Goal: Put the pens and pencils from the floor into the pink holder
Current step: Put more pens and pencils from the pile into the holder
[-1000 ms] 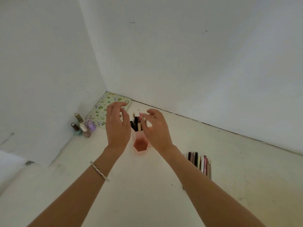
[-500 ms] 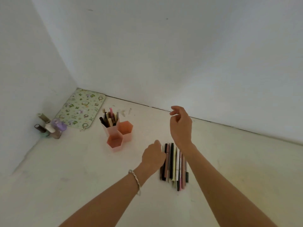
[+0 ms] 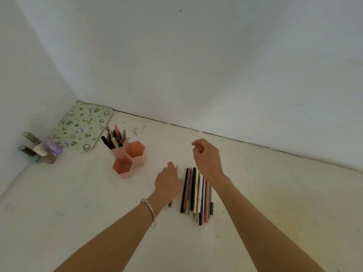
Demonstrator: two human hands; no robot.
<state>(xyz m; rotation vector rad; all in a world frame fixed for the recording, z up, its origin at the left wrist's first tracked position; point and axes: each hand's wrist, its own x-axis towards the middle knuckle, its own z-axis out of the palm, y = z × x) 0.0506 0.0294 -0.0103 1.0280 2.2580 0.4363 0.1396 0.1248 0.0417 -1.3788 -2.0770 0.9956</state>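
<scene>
The pink holder (image 3: 128, 160) stands left of centre in the frame, three hexagonal cups joined together. The rear-left cup already carries a bunch of pens (image 3: 114, 137) standing upright and fanning out; the right cup and the front cup look empty. So part of the job is done.

What is left lies at the centre of the frame: a row (image 3: 197, 193) of pens and pencils flat on the floor (image 3: 275, 203), side by side and touching, running away from the camera. A good many remain, more than a dozen by the look of it.

The left hand (image 3: 169, 182) is low at the left edge of that row, knuckles up and fingers curled under. A thin dark pencil (image 3: 170, 204) shows under it, one end past the fingertips and one past the wrist, a little apart from the row. The hand seems to be closing on it, but the fingers hide the contact, so I cannot tell whether it is gripped.

The right hand (image 3: 207, 157) hangs above the far end of the row, loosely curled, thumb and forefinger near each other, holding nothing.

In the left corner sit a green patterned pad (image 3: 82, 127) and some small bottles (image 3: 42, 150), not part of the task
</scene>
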